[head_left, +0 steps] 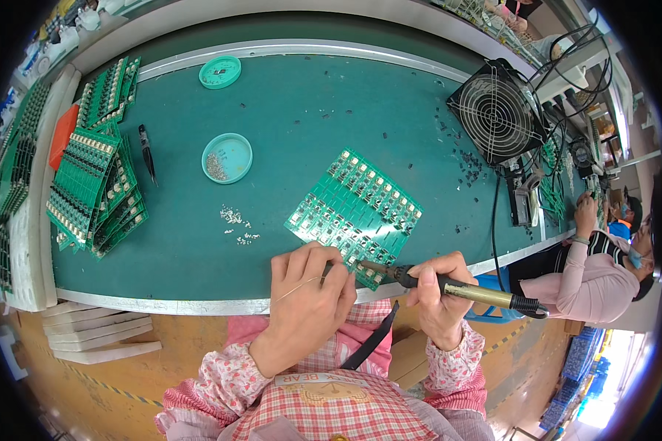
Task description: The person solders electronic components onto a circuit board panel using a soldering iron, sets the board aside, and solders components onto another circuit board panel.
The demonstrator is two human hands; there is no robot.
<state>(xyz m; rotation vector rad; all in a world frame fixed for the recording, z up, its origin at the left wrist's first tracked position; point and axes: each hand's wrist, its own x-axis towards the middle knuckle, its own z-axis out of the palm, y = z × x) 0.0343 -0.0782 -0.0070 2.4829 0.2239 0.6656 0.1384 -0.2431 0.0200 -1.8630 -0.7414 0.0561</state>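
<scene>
My right hand (443,298) grips a soldering iron (474,292) with a dark front and a gold-coloured handle. Its tip reaches the near corner of a green circuit board panel (354,209), which lies at an angle on the bench and carries rows of small white and black parts. Over the same near edge of the panel, my left hand (307,298) is closed, fingers curled and bent down. A thin gold-coloured line crosses its fingers. Its fingertips are partly hidden, so what they pinch cannot be made out.
Stacked circuit boards (88,184) stand at the left, with black tweezers (147,153) beside them. Two round turquoise dishes, a near one (248,158) and a far one (221,73), hold small parts. A black fan (497,112) stands right, near scattered black bits. Another person (592,283) sits far right.
</scene>
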